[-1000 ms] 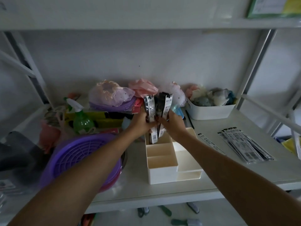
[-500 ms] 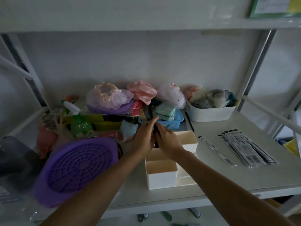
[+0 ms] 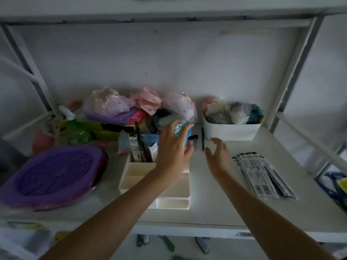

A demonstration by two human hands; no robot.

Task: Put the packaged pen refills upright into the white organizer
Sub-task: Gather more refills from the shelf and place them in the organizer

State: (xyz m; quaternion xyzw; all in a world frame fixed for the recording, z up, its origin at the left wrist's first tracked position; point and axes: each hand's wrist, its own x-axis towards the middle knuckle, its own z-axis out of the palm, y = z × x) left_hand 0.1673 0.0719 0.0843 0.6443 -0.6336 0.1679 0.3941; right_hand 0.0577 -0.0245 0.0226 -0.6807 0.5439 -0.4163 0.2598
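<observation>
Two bare hands show, one left hand point(image 3: 173, 149) and one right hand point(image 3: 217, 156), both spread and empty. One white organizer point(image 3: 135, 177) stands on the shelf, with about three packaged pen refills point(image 3: 142, 151) upright in its rear compartment; the exact count is hard to tell. One flat stack of packaged refills point(image 3: 262, 177) lies to the right, too overlapped to count. There is one white bin point(image 3: 231, 131), one green spray bottle point(image 3: 75, 128), one purple basket point(image 3: 50, 173), and one black pen point(image 3: 203, 138).
</observation>
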